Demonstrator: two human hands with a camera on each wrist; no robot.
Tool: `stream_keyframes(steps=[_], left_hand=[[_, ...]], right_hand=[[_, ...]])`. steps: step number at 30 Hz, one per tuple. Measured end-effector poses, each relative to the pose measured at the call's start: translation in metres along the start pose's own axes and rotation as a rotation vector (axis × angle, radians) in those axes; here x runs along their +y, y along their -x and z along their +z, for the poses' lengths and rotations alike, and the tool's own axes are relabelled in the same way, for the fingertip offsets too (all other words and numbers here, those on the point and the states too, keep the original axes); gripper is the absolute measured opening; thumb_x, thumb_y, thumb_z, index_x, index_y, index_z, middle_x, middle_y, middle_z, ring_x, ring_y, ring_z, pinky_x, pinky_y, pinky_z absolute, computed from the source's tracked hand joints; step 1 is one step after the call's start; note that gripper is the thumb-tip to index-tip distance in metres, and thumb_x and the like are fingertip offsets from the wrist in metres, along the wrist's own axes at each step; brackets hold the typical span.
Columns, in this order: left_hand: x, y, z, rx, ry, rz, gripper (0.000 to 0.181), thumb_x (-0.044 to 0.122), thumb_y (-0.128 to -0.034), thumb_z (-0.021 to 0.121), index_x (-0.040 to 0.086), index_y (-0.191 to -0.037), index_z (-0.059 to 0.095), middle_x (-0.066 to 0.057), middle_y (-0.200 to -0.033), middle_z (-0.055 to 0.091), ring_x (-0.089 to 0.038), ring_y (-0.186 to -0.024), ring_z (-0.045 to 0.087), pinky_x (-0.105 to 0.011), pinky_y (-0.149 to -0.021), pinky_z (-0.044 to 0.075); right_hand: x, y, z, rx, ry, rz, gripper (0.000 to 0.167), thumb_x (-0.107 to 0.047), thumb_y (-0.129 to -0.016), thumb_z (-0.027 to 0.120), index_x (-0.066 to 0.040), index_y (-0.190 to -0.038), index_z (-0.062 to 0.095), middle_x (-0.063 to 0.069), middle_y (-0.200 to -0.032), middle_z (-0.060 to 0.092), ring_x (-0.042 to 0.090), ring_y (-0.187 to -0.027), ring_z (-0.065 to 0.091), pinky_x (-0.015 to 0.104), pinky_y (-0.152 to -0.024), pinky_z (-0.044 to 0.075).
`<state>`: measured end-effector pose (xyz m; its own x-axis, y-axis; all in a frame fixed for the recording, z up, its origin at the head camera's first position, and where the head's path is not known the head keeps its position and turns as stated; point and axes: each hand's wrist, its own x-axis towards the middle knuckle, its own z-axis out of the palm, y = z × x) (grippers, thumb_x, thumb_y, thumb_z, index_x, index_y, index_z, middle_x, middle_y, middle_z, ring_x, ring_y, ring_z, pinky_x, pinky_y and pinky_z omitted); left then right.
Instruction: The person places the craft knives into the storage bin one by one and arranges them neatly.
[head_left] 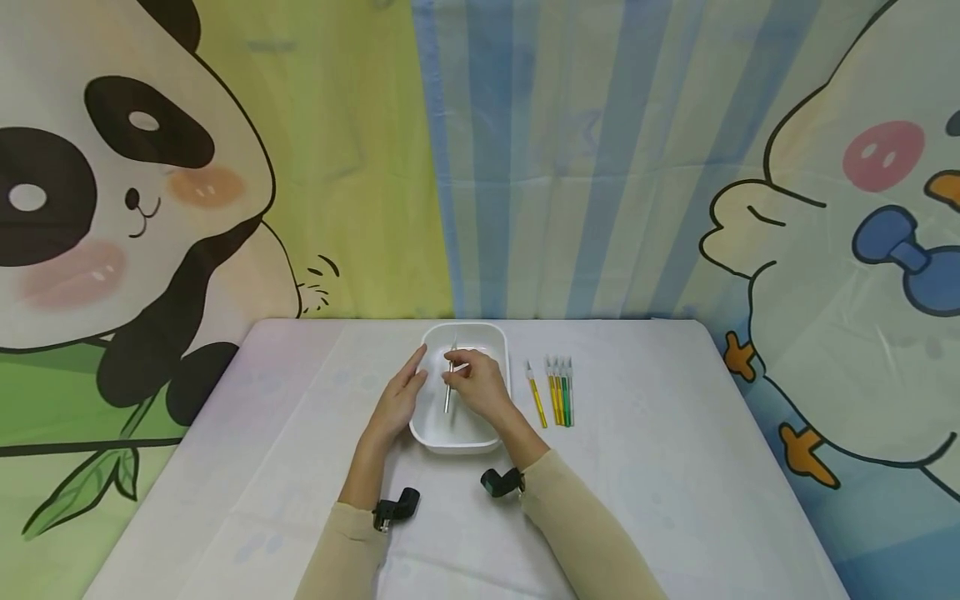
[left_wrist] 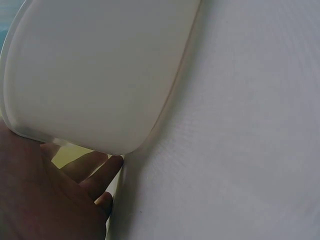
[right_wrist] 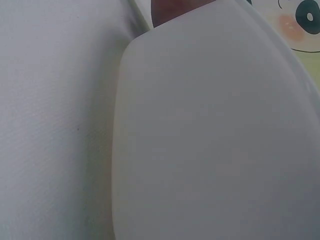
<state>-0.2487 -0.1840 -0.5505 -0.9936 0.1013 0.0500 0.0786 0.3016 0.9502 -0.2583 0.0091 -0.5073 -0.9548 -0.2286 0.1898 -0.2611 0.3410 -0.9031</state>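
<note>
Right hand (head_left: pixel 481 387) pinches slim, shiny silver pen-like tool (head_left: pixel 447 402) over white tray (head_left: pixel 457 437); left hand (head_left: pixel 396 403), fingers extended, touches tray.

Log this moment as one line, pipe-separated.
left hand: touches left side of white tray | right hand: pinches silver tool over tray | right of tray: grouped slim tools, one yellow tool apart
</note>
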Motion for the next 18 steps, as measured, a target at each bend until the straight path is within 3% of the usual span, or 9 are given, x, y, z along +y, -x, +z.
stream_keyframes(steps=[8,18], left_hand=[[-0.0008,0.0,-0.0007,-0.003,0.013,-0.007,0.051,0.033,-0.1117,0.044,0.036,-0.162,0.036,0.004,-0.171,0.03,-0.024,-0.161,0.022,-0.051,-0.132,0.015],[0.0026,0.0008,-0.0001,-0.003,0.004,-0.003,0.052,0.031,-0.112,0.044,0.035,-0.163,0.035,0.003,-0.171,0.03,-0.024,-0.161,0.022,-0.05,-0.133,0.015]], right_hand=[[0.0005,0.0018,0.0024,-0.067,-0.01,0.037,0.044,-0.001,-0.09,0.078,0.003,-0.132,0.068,0.022,-0.121,0.067,0.028,-0.092,0.078,0.021,-0.068,0.061],[0.001,0.0032,0.0027,-0.151,0.072,0.098,0.049,-0.002,-0.09,0.078,-0.001,-0.137,0.066,0.018,-0.129,0.066,0.013,-0.078,0.075,0.018,-0.064,0.057]])
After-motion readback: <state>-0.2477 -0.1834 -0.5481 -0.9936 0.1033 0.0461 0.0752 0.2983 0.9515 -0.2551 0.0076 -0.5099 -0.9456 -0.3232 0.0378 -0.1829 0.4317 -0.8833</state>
